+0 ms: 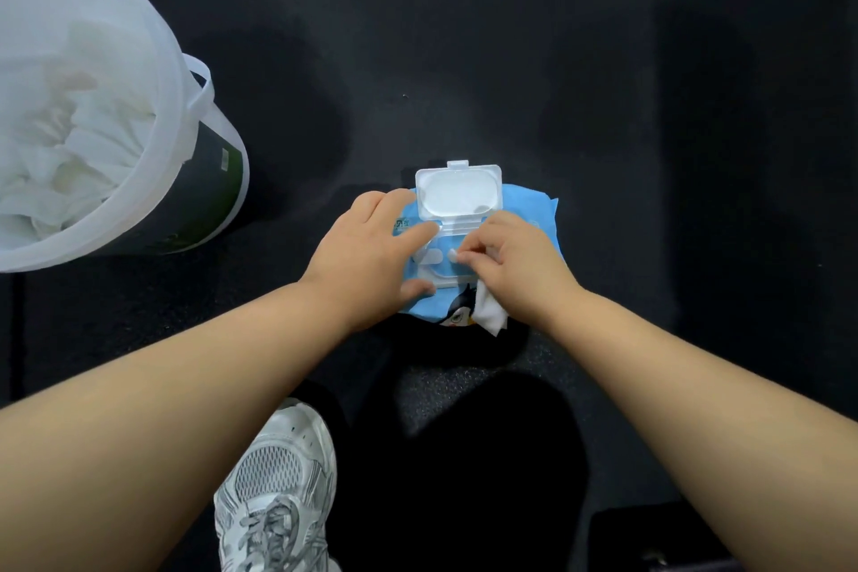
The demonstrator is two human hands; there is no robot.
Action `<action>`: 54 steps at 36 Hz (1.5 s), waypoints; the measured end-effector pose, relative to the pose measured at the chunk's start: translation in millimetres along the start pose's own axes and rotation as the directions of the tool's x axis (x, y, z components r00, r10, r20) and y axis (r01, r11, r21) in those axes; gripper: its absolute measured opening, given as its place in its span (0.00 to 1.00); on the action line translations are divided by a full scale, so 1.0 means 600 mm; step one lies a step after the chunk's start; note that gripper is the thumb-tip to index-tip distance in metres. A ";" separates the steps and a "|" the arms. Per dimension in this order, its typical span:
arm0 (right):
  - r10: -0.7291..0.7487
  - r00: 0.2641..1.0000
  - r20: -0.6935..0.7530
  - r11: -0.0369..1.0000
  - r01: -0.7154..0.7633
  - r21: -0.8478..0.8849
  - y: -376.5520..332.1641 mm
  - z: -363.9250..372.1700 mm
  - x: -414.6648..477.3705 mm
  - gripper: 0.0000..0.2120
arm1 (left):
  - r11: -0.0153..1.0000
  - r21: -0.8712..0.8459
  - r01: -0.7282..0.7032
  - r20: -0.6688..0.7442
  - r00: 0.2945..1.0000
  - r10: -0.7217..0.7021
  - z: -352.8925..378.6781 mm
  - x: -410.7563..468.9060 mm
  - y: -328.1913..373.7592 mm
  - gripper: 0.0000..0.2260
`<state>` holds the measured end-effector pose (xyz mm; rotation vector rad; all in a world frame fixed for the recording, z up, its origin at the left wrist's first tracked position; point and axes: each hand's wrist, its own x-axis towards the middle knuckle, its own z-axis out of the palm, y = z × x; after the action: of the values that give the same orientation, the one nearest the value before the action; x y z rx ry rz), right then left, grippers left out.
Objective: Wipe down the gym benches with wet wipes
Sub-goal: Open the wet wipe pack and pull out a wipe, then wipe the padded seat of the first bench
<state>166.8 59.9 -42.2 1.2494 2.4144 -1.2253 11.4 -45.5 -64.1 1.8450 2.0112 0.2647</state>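
Nearest the camera, a white and grey mesh sneaker point(278, 488) stands on the dark rubber floor point(603, 107), with a dark trouser leg beside it. Two bare forearms reach forward from the lower corners to a blue wet-wipe pack point(524, 211) lying flat on the floor (a penguin cartoon shows on its near edge). The left hand point(371, 255) rests on the pack's left part, its fingers straight and slightly spread, the fingertips touching the white dispenser frame. The right hand point(515, 265) has its fingers curled, pinching a white wipe point(490, 314) at the opening; a loose end of the wipe hangs out below the palm. The pack's white flip lid point(459, 195) stands open on the far side. Farther off, at upper left, a translucent white bucket point(185, 144) holds crumpled white wipes.
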 end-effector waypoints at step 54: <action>-0.076 0.990 0.120 0.975 0.048 0.218 -0.627 -0.598 -0.669 0.09 | 0.471 -0.650 0.597 0.250 0.752 -0.610 -0.875 -0.454 0.484 0.33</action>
<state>221.2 -41.8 604.3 1.1157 2.2947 -1.5699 74.4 -215.3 569.5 0.5881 2.0189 0.7104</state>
